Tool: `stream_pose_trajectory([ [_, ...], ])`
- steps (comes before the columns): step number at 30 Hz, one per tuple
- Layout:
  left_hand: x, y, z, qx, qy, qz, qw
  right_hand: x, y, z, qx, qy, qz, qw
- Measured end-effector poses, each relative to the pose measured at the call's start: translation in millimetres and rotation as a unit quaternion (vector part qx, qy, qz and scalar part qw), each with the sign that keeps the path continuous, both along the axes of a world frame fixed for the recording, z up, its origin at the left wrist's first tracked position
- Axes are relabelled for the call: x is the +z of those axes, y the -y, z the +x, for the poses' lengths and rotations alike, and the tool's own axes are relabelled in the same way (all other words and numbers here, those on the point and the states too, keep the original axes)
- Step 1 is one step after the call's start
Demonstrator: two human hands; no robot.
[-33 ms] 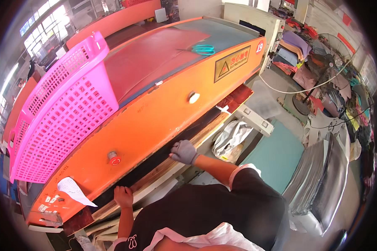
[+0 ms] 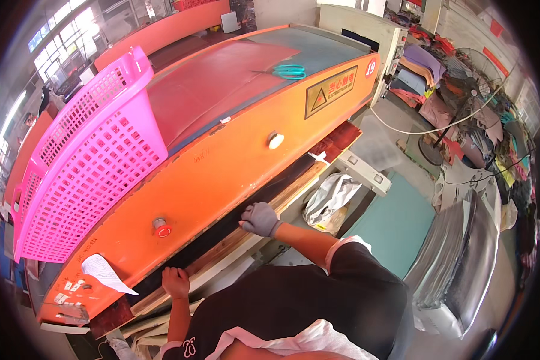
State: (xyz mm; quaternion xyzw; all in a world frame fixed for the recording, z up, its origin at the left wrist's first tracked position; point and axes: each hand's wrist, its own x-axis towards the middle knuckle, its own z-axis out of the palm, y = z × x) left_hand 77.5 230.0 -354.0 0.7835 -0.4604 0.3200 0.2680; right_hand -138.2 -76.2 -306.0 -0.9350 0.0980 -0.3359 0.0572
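My bare left hand (image 2: 176,282) is curled at the near edge of a long black strip of sheet (image 2: 213,243), which lies on a wooden board (image 2: 221,253) under the side of an orange machine (image 2: 222,174). My right hand (image 2: 260,219), in a grey glove, rests farther along the same strip with its fingers bent. Whatever the fingers of either hand may grip is hidden. A red push button (image 2: 162,228) and a white knob (image 2: 276,141) stick out of the orange panel above my hands.
A pink plastic basket (image 2: 96,174) stands at the machine's left. Teal-handled scissors (image 2: 289,72) and a dark red sheet (image 2: 222,78) lie on top. A white paper (image 2: 107,275) hangs on the panel. Right of me are a green sheet (image 2: 393,225), stacked grey sheets (image 2: 441,264) and a fan (image 2: 474,93).
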Motion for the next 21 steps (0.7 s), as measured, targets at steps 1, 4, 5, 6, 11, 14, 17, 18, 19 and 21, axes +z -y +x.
stream_pose_trajectory([
  [1, -1, 3, 1, 0.009, -0.008, 0.003, 1.0, -2, 1, 4, 0.003, -0.013, 0.009, 1.0],
  [4, 0, 7, 3, 0.031, -0.022, 0.037, 0.999, -5, 5, 9, 0.013, -0.051, 0.027, 0.998],
  [5, 0, 8, 3, 0.029, -0.016, 0.026, 0.999, -7, 6, 8, 0.009, -0.049, -0.003, 0.999],
  [6, 0, 8, 3, 0.046, -0.021, 0.032, 0.998, -9, 8, 7, 0.009, -0.068, -0.015, 0.998],
  [11, 11, 10, 1, 0.028, -0.073, -0.004, 0.997, -10, 14, 9, -0.017, -0.063, -0.06, 0.996],
  [14, 23, 9, -7, 0.03, -0.1, -0.01, 0.994, 0, 15, 8, -0.004, -0.072, -0.046, 0.996],
  [17, 33, 2, -25, 0.05, -0.119, 0.01, 0.992, 7, 4, -8, 0.016, -0.043, 0.008, 0.999],
  [18, 36, -3, -34, 0.053, -0.13, 0.017, 0.99, 7, -1, -17, 0.011, -0.04, 0.028, 0.999],
  [19, 35, -9, -46, 0.065, -0.151, 0.035, 0.986, 6, -9, -27, 0.007, -0.036, 0.047, 0.998],
  [21, 34, -21, -70, 0.063, -0.158, 0.058, 0.984, 1, -25, -49, 0.0, -0.015, 0.062, 0.998],
])
